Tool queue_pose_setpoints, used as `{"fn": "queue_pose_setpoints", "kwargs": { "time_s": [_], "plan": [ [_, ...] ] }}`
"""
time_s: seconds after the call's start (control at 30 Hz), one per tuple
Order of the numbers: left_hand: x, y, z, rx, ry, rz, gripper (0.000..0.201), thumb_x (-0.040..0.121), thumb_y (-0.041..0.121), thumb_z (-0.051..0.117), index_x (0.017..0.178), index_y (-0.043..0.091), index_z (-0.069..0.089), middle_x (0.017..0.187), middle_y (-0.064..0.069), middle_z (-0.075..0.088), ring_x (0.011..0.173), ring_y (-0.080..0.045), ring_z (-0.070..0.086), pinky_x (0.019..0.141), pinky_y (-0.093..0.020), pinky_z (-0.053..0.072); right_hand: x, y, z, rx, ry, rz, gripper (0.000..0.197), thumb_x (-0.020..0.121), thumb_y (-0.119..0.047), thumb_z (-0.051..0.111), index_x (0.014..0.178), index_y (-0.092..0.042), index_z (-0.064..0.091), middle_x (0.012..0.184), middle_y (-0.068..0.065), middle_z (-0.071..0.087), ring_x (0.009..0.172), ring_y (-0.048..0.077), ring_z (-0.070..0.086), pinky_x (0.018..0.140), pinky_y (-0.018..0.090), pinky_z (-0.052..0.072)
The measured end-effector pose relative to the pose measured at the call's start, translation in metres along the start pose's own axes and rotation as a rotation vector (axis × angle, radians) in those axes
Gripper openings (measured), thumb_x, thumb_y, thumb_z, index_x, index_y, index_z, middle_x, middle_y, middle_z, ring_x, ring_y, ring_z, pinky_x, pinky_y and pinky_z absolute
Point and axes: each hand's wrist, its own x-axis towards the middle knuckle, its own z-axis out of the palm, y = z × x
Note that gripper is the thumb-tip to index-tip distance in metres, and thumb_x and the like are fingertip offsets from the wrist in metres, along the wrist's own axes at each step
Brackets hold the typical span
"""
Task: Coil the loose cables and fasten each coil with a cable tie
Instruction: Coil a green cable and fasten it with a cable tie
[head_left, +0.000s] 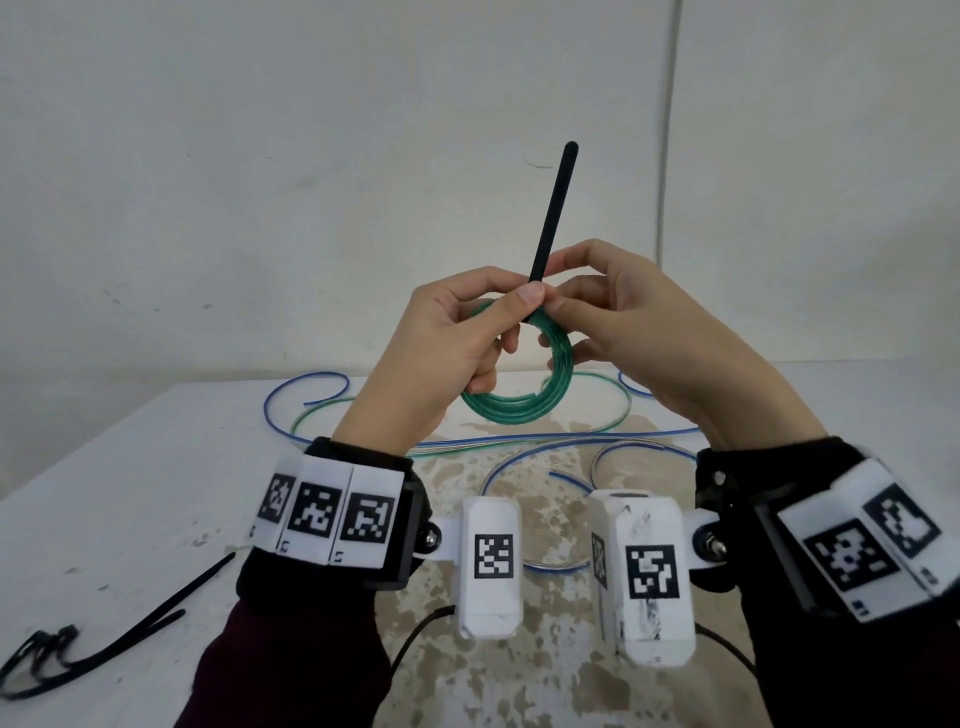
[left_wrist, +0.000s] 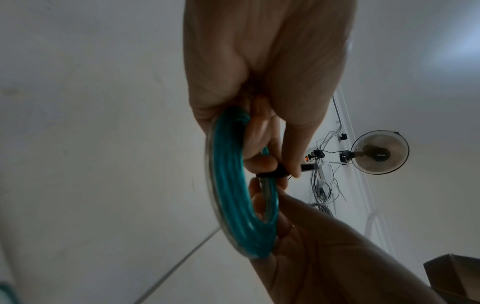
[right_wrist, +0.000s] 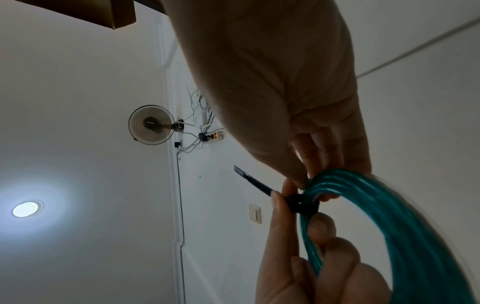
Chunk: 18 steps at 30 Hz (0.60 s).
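Frankly, no writing reads clearly from my end: the fan (right_wrist: 151, 124) hub carries a small label too blurred to make out, and the wrist bands (head_left: 332, 512) show only black-and-white square code markers.

Both of my hands are raised above the white table (head_left: 130, 499). My left hand (head_left: 441, 348) has its thumb and forefinger pinching the black cable tie (head_left: 551, 213) where it meets the green coil (head_left: 519, 402), other fingers curled through the coil. My right hand (head_left: 639, 332) pinches the same spot from the other side, fingers curled on the coil's rim.

From the head view the tie's wrap around the coil is hidden behind my fingertips; only its tail stands up. My right wrist view shows the tie looped around the strands (right_wrist: 302, 204), which the head view cannot. The left wrist view is blurred along the coil's edge (left_wrist: 233, 185).

Loose blue and green cables (head_left: 322, 410) lie on the table, partly covered by my arms. Spare black ties (head_left: 93, 649) sit at the left, cut by the frame.
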Motion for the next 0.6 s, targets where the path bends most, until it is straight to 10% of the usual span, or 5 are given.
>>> {"fn": "queue_pose_setpoints", "kwargs": {
  "time_s": [0.2, 0.43, 0.53, 0.6],
  "plan": [
    [-0.001, -0.001, 0.004, 0.005, 0.041, 0.058, 0.017, 0.09, 0.018, 0.06, 0.1, 0.005, 0.066, 0.05, -0.001, 0.04, 0.034, -0.007, 0.026, 0.039, -0.02, 0.02, -0.001, -0.002, 0.005, -0.023, 0.058, 0.023, 0.005, 0.096, -0.017, 0.052, 0.102, -0.017, 0.051, 0.08, 0.01, 0.069, 0.071, 0.022, 0.058, 0.083, 0.059, 0.051],
    [-0.002, -0.002, 0.0, 0.003, 0.049, 0.091, 0.015, 0.09, 0.025, 0.059, 0.087, 0.017, 0.071, 0.068, -0.017, 0.043, 0.047, -0.014, 0.025, 0.039, -0.021, 0.018, -0.001, -0.001, 0.016, -0.039, 0.051, -0.028, 0.002, 0.099, -0.019, 0.047, 0.098, -0.02, 0.047, 0.089, 0.027, 0.062, 0.071, 0.023, 0.046, 0.062, 0.038, 0.039],
    [0.001, -0.004, 0.001, 0.024, 0.052, 0.059, 0.014, 0.091, 0.019, 0.06, 0.087, 0.01, 0.07, 0.06, -0.011, 0.038, 0.046, -0.013, 0.024, 0.039, -0.019, 0.017, 0.0, -0.002, 0.006, -0.076, -0.002, -0.024, 0.014, 0.096, -0.011, 0.044, 0.097, -0.019, 0.055, 0.092, 0.018, 0.066, 0.082, 0.033, 0.059, 0.084, 0.056, 0.052],
    [0.003, -0.007, 0.002, 0.043, 0.057, 0.036, 0.015, 0.091, 0.018, 0.061, 0.089, 0.005, 0.07, 0.058, -0.008, 0.034, 0.047, -0.014, 0.022, 0.039, -0.017, 0.018, 0.0, -0.004, -0.003, -0.019, -0.006, -0.036, 0.022, 0.093, -0.005, 0.041, 0.094, -0.016, 0.06, 0.095, 0.008, 0.065, 0.091, 0.022, 0.064, 0.093, 0.049, 0.051]
  ]
}}
